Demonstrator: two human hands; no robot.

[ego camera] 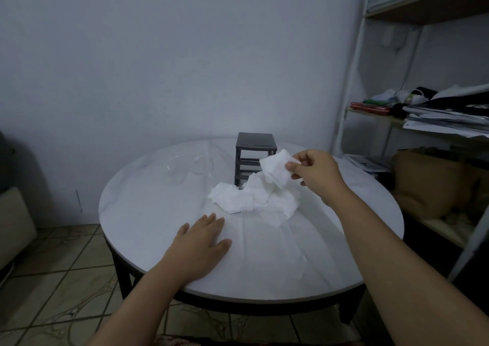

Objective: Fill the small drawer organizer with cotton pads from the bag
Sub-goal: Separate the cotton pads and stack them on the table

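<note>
My right hand (313, 172) pinches cotton pads (276, 168) above the pile (246, 198), probably for the organizer (255, 145) behind; my left hand (202, 239) lies flat on the tabletop (153, 202) for balance.

Single head-worn view, looking forward and down, close over round table (158, 208), wall behind

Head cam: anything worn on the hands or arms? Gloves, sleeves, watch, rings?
Nothing visible. Left hand and right hand are ungloved, and no sleeve, watch, band or ring shows anywhere down to the frame edge.
</note>
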